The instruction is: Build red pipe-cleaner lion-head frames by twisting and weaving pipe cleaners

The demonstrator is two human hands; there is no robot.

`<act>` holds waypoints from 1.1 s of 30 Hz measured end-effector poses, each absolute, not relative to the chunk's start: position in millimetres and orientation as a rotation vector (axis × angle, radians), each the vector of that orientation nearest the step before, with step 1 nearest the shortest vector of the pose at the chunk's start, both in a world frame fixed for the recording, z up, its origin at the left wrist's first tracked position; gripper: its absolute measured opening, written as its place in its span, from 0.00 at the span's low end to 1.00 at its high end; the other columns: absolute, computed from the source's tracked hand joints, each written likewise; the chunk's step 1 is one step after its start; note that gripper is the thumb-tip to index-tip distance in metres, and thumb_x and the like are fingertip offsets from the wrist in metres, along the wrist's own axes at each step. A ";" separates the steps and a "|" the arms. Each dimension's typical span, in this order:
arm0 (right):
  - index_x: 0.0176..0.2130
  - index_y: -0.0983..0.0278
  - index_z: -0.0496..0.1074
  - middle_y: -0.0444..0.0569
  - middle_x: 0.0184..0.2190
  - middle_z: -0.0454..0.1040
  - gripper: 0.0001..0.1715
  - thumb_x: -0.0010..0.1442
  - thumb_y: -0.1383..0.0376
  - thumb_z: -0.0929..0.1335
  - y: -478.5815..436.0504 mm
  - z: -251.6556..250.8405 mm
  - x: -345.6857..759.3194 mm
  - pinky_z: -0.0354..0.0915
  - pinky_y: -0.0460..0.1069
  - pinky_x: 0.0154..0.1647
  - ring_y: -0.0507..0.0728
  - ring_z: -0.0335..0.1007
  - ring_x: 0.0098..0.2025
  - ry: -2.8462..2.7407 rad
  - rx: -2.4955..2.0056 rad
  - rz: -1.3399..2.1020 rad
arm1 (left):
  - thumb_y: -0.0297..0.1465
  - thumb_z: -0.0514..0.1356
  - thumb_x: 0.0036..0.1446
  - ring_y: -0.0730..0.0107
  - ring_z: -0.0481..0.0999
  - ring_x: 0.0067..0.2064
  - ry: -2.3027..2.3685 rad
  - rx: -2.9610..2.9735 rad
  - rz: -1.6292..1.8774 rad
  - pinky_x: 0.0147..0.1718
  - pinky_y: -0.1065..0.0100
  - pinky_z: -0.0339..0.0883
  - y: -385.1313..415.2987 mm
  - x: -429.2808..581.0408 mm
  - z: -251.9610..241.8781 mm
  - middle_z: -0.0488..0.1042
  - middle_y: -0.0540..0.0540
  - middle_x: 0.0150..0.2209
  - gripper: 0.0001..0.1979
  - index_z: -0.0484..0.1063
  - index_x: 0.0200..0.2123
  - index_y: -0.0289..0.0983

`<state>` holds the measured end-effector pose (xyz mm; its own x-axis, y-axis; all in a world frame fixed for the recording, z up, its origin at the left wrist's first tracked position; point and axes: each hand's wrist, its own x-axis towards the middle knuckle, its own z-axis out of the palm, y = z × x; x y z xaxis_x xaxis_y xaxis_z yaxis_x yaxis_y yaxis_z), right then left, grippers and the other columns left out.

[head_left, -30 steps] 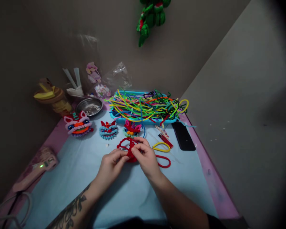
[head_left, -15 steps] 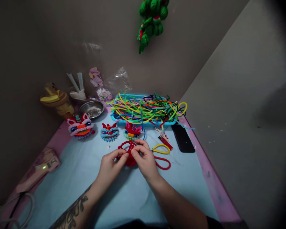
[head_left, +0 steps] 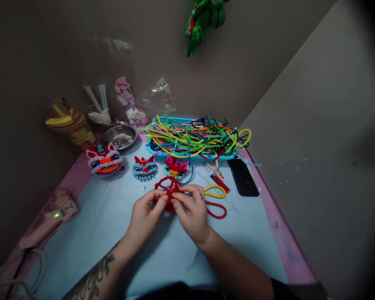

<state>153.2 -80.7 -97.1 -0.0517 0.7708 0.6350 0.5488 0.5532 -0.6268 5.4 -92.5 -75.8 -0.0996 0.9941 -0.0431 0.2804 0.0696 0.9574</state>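
Both hands meet over a red pipe-cleaner piece at the middle of the light blue mat. My left hand pinches its left side with thumb and fingers. Its right side is pinched by my right hand, fingers curled. A red loop of the piece sticks up behind the fingers. Just right of my right hand lie a yellow loop and a red loop on the mat.
A blue tray heaped with coloured pipe cleaners stands at the back. Three finished lion heads sit in a row. A metal dish, black phone, pink glue gun and green hanging figure surround them.
The hands stay on the red piece and have shifted slightly; the fingers have worked along it. The camera view has moved a little.
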 end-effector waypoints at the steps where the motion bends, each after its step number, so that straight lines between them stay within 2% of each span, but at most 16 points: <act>1: 0.38 0.59 0.75 0.49 0.37 0.70 0.09 0.56 0.71 0.70 -80.8 -96.5 153.6 0.66 0.56 0.45 0.57 0.64 0.42 -1.720 -1.102 0.240 | 0.35 0.59 0.54 0.72 0.71 0.29 1.510 1.300 1.079 0.31 0.71 0.65 -91.8 5.2 -76.2 0.73 0.50 0.26 0.08 0.72 0.28 0.36; 8: 0.43 0.56 0.75 0.49 0.42 0.71 0.13 0.58 0.70 0.69 -80.2 -92.9 156.6 0.65 0.58 0.49 0.59 0.63 0.47 -1.817 -1.083 0.154 | 0.36 0.59 0.54 0.72 0.71 0.28 1.416 1.167 1.047 0.31 0.70 0.66 -87.5 4.4 -84.2 0.74 0.50 0.26 0.10 0.72 0.29 0.35; 14: 0.40 0.58 0.76 0.49 0.37 0.71 0.11 0.57 0.71 0.69 -79.6 -92.9 154.5 0.66 0.56 0.45 0.58 0.63 0.43 -1.770 -1.077 0.226 | 0.36 0.59 0.55 0.71 0.72 0.29 1.395 1.178 1.045 0.33 0.69 0.67 -90.1 6.0 -83.6 0.75 0.49 0.27 0.09 0.73 0.30 0.35; 19: 0.34 0.60 0.76 0.47 0.32 0.70 0.07 0.56 0.71 0.69 -79.9 -90.6 152.2 0.65 0.53 0.41 0.56 0.63 0.40 -1.680 -1.133 0.421 | 0.35 0.59 0.55 0.70 0.72 0.31 1.413 1.331 1.056 0.33 0.70 0.66 -91.6 6.4 -80.8 0.75 0.49 0.28 0.09 0.73 0.30 0.36; 26: 0.29 0.62 0.73 0.47 0.35 0.68 0.07 0.55 0.72 0.67 -76.8 -95.6 152.6 0.63 0.53 0.43 0.56 0.63 0.41 -1.659 -1.236 0.622 | 0.35 0.58 0.56 0.67 0.73 0.33 1.498 1.642 0.995 0.36 0.67 0.66 -89.6 2.8 -81.5 0.76 0.47 0.30 0.08 0.73 0.30 0.37; 33: 0.26 0.62 0.70 0.47 0.36 0.64 0.08 0.55 0.72 0.66 -74.3 -99.0 154.1 0.63 0.52 0.43 0.56 0.62 0.42 -1.729 -1.260 0.713 | 0.34 0.59 0.53 0.68 0.72 0.31 1.403 1.580 0.977 0.32 0.69 0.65 -84.4 1.2 -72.4 0.74 0.48 0.27 0.08 0.73 0.25 0.37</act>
<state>154.1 -74.3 -99.0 -0.1223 0.9441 0.3062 0.4539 0.3276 -0.8287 1.2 -84.4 -72.4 0.0901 0.9950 0.0424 0.3849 -0.0740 0.9200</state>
